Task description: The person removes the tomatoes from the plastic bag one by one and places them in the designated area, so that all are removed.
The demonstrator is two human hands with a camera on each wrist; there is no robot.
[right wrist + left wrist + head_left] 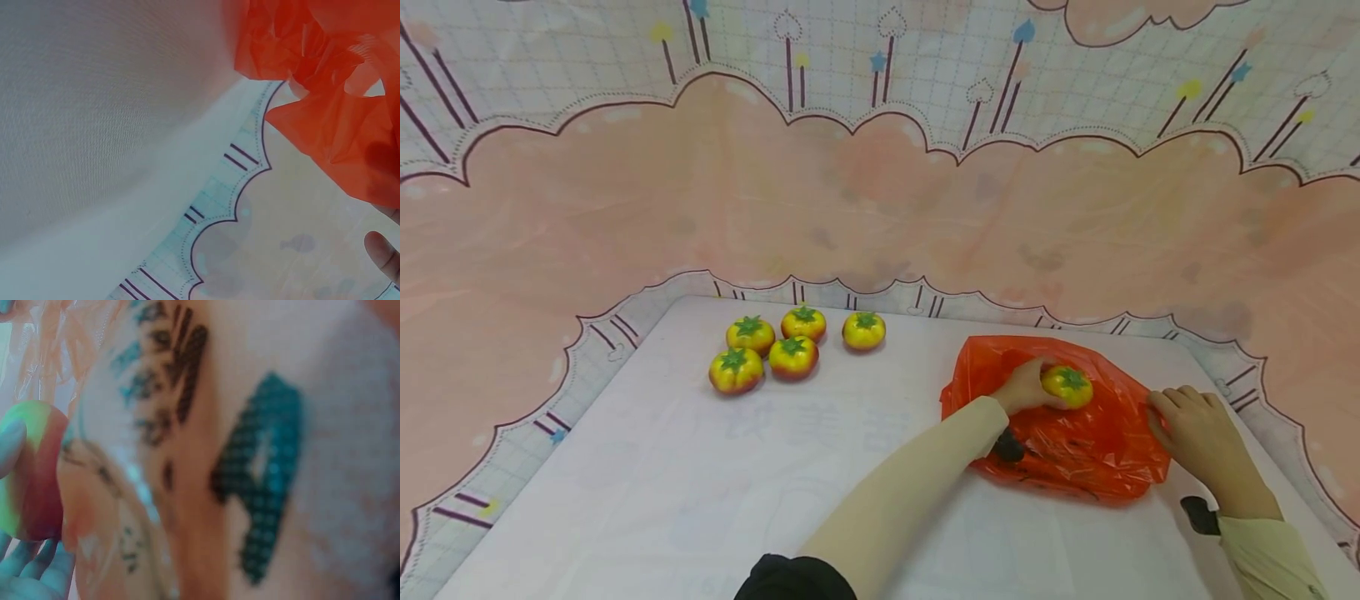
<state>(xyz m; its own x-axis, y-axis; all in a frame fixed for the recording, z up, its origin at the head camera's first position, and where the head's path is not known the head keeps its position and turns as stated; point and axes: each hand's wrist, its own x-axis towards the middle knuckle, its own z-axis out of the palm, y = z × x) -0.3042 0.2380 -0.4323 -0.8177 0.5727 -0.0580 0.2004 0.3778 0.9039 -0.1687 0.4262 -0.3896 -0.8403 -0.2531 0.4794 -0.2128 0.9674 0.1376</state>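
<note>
My left hand [1028,387] grips a yellow-and-red persimmon [1067,387] with a green leafy cap, over the red plastic bag [1060,450]. In the left wrist view, the fingers [37,569] lie under the persimmon [31,475] and the thumb is on its side. Printed plastic fills much of that view. At the bag's right side, my right hand [1202,442] holds its edge. From the right wrist, the bag [337,125] hangs in folds by the thumb [380,250], its handle hole showing. What lies inside the bag is hidden.
Several more persimmons [793,358] sit in a loose group at the back left of the white table [662,483], one [863,331] slightly apart to the right. A printed pink-and-white cloth [865,200] rises behind the table and falls along its sides.
</note>
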